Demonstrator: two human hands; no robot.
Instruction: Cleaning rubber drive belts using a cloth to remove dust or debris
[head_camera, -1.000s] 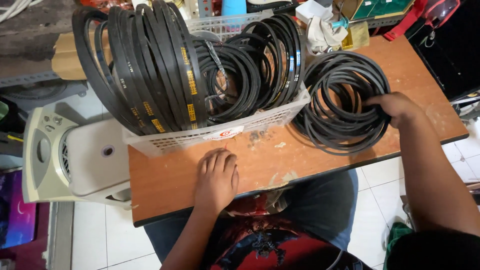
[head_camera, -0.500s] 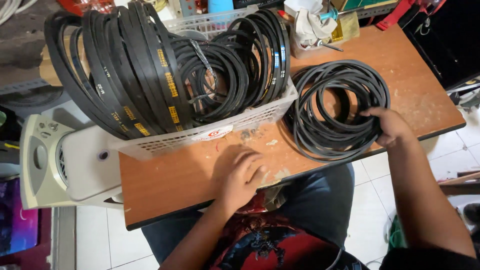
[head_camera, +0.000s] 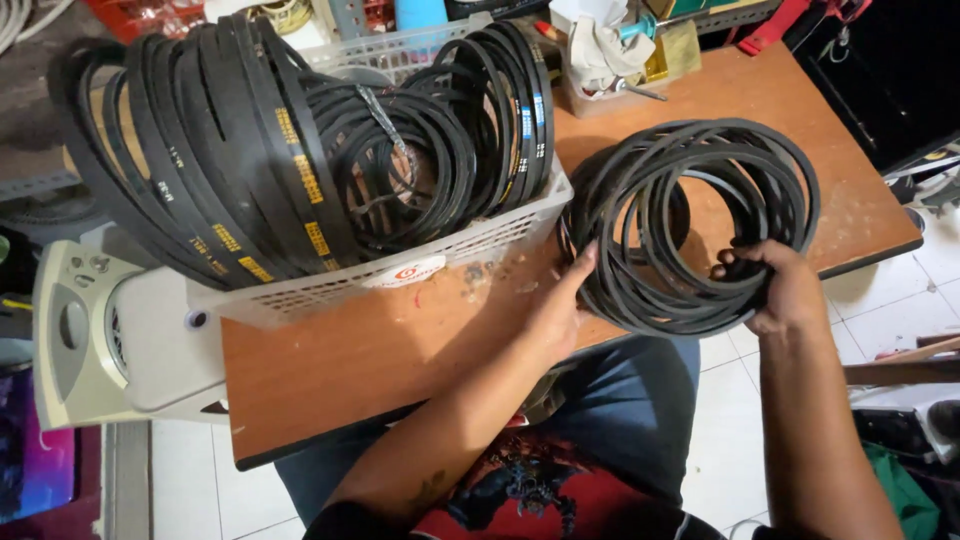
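Gripping the near right edge of a loose coil of black rubber belts (head_camera: 690, 225), the right hand (head_camera: 775, 290) is clamped on it. The left hand (head_camera: 560, 310) presses open fingers against its left side, near a white plastic basket (head_camera: 420, 270).

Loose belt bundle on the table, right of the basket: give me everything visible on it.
The belt bundle is a coil of many thin black rubber-looking loops, lying flat near the wooden table's front right edge. The right hand grips its near side; the left hand touches its left rim. It lies close beside the white basket.
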